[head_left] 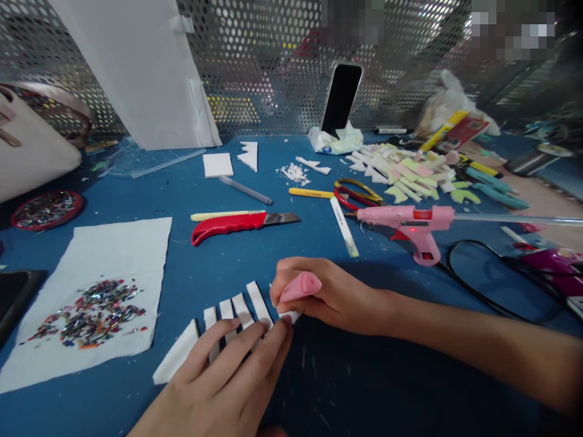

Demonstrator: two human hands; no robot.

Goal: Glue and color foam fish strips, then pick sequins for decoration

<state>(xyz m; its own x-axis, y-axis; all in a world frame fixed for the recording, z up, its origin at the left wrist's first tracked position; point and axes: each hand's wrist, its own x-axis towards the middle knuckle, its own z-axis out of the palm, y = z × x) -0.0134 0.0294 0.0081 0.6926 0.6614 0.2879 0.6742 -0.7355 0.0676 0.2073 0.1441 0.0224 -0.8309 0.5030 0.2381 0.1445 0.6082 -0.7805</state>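
My left hand [228, 370] lies palm down with its fingers stretched out over several white foam strips [259, 303], holding them against the blue table [218, 261]. The strips lie side by side, and their lower ends are hidden under my fingers. A wider white foam piece [178, 355] rests at the left of the row. My right hand [328, 294] is closed around a pink pen-shaped tool [300, 286], close to my left fingertips. The tool's tip is hidden by my fingers. Below that hand a small white piece [294, 315] partly shows.
A red craft knife [232, 226] lies blade out beyond my hands. The pink glue gun [410, 221], its light lit, rests at right with a black cable [473, 303]. Foam scraps [410, 173] are heaped behind. Left is paper [122, 243] bearing colourful beads [100, 309]. A phone [342, 97] stands behind.
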